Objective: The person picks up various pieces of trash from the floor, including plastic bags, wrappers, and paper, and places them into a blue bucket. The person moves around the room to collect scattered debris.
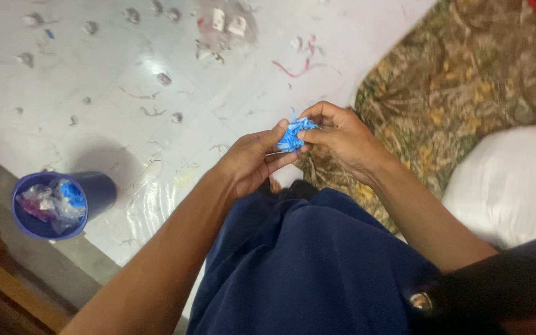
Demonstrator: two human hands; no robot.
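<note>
**Spotter:** While you sit over that glossy white sheet (156, 93), your 2 hands meet above your knee, and the crumpled blue plastic scrap (294, 133) sits between them. Your left hand (252, 162) pins it under the thumb; your right hand (336, 133) pinches its upper edge with fingertips pressed together.

**Operator:** Where could it slip?

**Spotter:** I'd judge each grip thin. Pull unevenly and the scrap may tear or drop onto the leaf litter (460, 74), where it would hide. The purple cup (97, 189) of plastic scraps stands well apart, beside your left forearm; a swinging elbow could tip it.
</note>
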